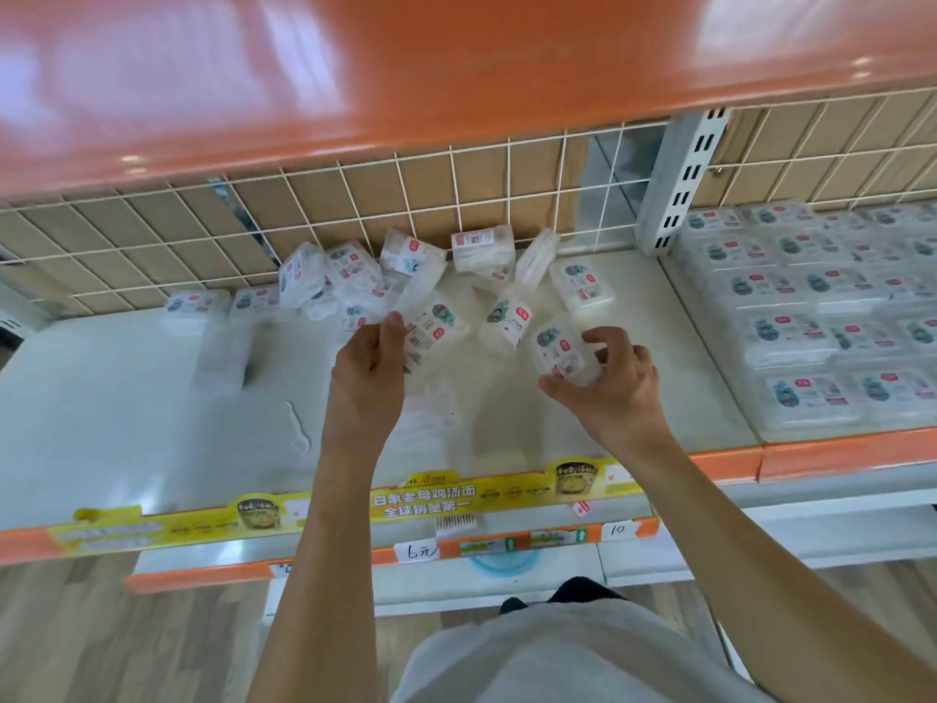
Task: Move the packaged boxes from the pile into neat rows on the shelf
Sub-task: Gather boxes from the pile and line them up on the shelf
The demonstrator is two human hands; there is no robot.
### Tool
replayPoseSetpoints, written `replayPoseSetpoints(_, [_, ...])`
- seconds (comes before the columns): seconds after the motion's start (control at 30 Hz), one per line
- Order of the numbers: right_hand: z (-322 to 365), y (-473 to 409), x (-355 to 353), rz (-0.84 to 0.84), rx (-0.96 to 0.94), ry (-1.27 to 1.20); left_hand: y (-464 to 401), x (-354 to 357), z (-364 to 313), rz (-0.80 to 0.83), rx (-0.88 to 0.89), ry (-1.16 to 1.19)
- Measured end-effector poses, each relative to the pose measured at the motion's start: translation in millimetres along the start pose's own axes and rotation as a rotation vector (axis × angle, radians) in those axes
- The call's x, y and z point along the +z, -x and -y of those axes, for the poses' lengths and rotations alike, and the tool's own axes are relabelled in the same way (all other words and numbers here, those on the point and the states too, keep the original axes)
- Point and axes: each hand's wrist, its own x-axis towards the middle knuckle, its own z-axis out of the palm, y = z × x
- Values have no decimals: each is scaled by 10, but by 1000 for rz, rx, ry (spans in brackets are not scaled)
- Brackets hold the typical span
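White shelf (127, 398) before you: your right hand (616, 385) grips a box (560, 350) tilted up-left, your left hand (367, 370) pinches another (431, 329), the pile (365, 279) just behind both

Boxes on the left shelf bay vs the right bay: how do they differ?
The pile on the left bay lies jumbled, boxes tilted and overlapping against the wire grid; the rows on the right bay lie flat, labels up, aligned. The left hand and right hand each grip a pile box; the rows go untouched. Both seem the same clear packaged product.
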Motion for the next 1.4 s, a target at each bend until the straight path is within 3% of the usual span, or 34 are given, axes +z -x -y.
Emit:
replayPoseSetpoints(0.23, [-16,152,-112,32,15,-297,166,-35,-30,206,-343,600])
replayPoseSetpoints(0.47, [26,293,-227,98,-5,-435,327,-59,-102,393,-402,905])
replayPoseSetpoints(0.6, [32,373,-233,141,-22,-460,390,-47,-121,433,-398,890])
replayPoseSetpoints(0.83, [-28,464,-276,133,-1,-457,458,-40,-62,286,-487,838])
replayPoseSetpoints(1.1, [-36,524,-409,120,34,-489,516,-47,-73,249,-484,859])
replayPoseSetpoints(1.4, [-154,523,-821,41,55,-546,551,204,-234,324,-341,625])
